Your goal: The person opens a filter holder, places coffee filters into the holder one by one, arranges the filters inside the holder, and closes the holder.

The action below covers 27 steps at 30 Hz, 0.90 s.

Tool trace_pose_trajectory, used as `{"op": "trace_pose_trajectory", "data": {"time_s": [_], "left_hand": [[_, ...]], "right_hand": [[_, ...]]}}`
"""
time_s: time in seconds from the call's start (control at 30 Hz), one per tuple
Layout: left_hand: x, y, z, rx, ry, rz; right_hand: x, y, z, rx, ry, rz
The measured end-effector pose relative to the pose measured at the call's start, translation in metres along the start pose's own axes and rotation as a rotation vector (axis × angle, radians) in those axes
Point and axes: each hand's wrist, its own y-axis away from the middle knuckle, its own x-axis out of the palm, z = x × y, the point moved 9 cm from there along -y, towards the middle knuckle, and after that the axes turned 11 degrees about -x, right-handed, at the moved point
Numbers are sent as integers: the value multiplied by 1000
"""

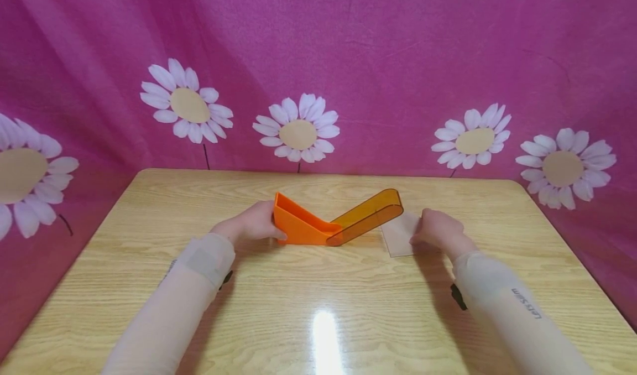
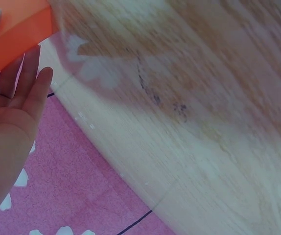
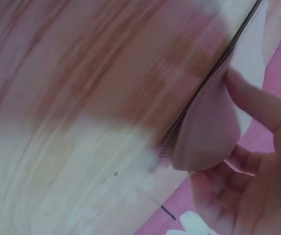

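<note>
An orange plastic coffee filter holder (image 1: pixel 301 227) sits on the table, its translucent amber lid (image 1: pixel 370 215) swung out to the right. My left hand (image 1: pixel 252 222) grips the holder's left end, with the thumb on the near side and the fingers behind. In the left wrist view, part of the holder (image 2: pixel 18 41) shows between thumb and fingers. To the right, my right hand (image 1: pixel 440 232) pinches a small stack of pale paper coffee filters (image 1: pixel 398 238) at its edge. Crimped seams on the filters (image 3: pixel 209 132) are visible in the right wrist view.
The wooden table (image 1: pixel 269 303) has rounded far corners and a bright light reflection near its front. A magenta cloth (image 1: pixel 378 60) printed with white daisies hangs behind and along the sides.
</note>
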Motion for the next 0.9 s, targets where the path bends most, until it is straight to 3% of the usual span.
{"op": "trace_pose_trajectory", "data": {"time_s": [0.2,0.67,0.9], "left_hand": [[1,-1,0,-2,-13,-1],[0,-1,1,6,-23,-15],[0,-1,1,-1,-23,-10]], "right_hand": [[-9,-1,-8,22,41,-91],[-16,0,-17,35,50,-114],[-20,3,-24,13,33,-174]]}}
